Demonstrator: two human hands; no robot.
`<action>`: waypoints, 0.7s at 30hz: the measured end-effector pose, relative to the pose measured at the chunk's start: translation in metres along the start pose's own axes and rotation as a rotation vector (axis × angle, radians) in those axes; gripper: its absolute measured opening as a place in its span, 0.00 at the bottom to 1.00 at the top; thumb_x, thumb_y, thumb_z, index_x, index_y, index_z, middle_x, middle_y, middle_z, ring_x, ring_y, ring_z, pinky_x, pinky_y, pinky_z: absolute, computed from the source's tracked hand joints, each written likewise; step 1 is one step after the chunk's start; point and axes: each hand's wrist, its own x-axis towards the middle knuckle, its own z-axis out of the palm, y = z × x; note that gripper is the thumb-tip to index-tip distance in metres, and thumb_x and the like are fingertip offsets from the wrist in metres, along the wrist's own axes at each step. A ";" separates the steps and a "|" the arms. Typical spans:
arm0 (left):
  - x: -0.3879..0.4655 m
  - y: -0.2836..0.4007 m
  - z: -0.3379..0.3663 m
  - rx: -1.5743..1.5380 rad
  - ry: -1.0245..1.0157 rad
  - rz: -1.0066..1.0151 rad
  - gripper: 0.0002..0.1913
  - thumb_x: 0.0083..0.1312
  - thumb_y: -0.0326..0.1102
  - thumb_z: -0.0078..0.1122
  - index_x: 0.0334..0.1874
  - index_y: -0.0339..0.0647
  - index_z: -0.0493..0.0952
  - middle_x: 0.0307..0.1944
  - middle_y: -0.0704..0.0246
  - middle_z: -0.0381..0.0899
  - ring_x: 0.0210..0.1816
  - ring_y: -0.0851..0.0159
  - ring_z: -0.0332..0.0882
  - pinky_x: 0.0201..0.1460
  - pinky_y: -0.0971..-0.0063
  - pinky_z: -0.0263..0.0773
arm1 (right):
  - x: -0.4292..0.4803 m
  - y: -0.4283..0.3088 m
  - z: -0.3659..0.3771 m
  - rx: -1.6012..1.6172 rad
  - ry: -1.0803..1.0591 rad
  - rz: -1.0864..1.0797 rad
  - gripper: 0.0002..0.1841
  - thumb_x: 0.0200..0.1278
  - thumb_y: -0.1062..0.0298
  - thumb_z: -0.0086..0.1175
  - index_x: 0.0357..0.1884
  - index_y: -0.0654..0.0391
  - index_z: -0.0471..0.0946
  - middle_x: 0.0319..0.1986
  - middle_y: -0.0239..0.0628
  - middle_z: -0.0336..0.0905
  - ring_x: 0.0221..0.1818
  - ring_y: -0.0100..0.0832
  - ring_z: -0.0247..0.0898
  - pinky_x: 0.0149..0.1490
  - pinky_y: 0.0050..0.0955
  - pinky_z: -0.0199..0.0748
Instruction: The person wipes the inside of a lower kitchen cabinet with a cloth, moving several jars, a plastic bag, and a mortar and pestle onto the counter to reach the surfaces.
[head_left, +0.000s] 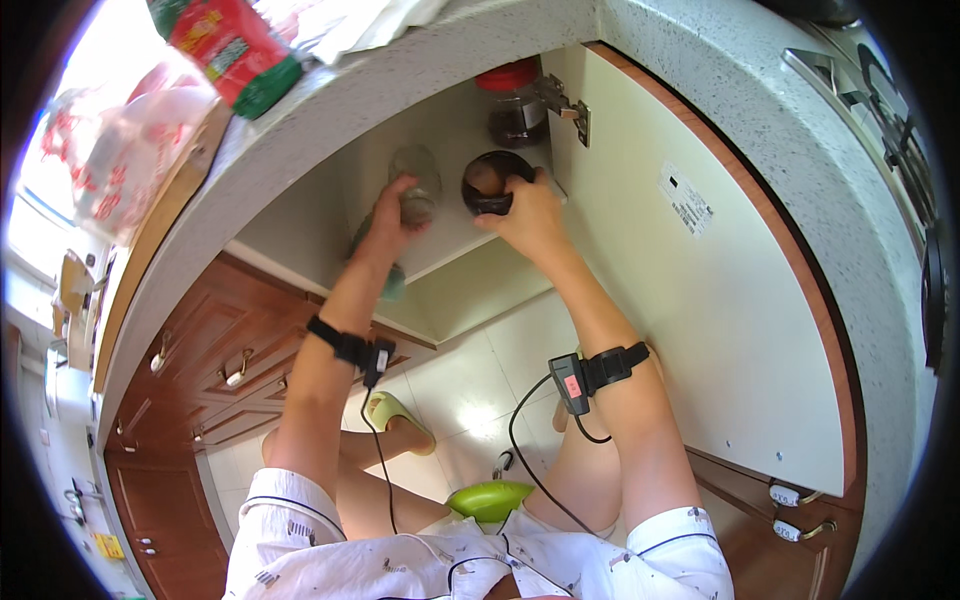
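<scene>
Both of my hands reach into a low cabinet beneath the countertop. My left hand (401, 214) is closed around the near part of a clear glass jar (415, 169) over the shelf (457, 225). To its right, my right hand (529, 214) grips a dark round jar (487, 182) from the right side; its contents cannot be told. Behind that, a jar with a red lid (514, 101) and dark contents stands near the hinge. A greenish, partly hidden glass object (392, 285) shows beneath my left forearm.
The cabinet door (720, 262) stands open on the right, its hinge (581, 120) close to my right hand. Stone countertop (300, 120) curves overhead, bearing a red and green container (232, 56) and plastic bags (135, 150). A green seat (491, 500) is under me.
</scene>
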 end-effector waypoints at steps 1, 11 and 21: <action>-0.021 -0.009 -0.006 -0.138 -0.125 0.019 0.31 0.55 0.42 0.73 0.59 0.40 0.71 0.57 0.59 0.70 0.47 0.56 0.75 0.49 0.57 0.75 | -0.003 0.002 0.000 0.003 -0.003 -0.015 0.32 0.39 0.55 0.78 0.46 0.65 0.80 0.51 0.64 0.71 0.47 0.58 0.77 0.53 0.45 0.77; -0.188 -0.038 -0.041 -0.254 -0.360 0.462 0.42 0.57 0.33 0.65 0.75 0.48 0.55 0.72 0.61 0.59 0.69 0.46 0.66 0.66 0.50 0.70 | -0.030 0.000 0.009 0.082 0.033 -0.117 0.27 0.36 0.58 0.79 0.36 0.66 0.81 0.50 0.64 0.72 0.47 0.56 0.78 0.51 0.42 0.78; -0.265 0.000 -0.126 0.147 -0.228 1.284 0.56 0.45 0.29 0.78 0.75 0.47 0.47 0.70 0.60 0.58 0.72 0.55 0.60 0.75 0.54 0.57 | -0.095 -0.075 -0.020 0.680 -0.066 -0.176 0.33 0.47 0.70 0.77 0.56 0.66 0.76 0.49 0.40 0.82 0.49 0.30 0.79 0.56 0.30 0.79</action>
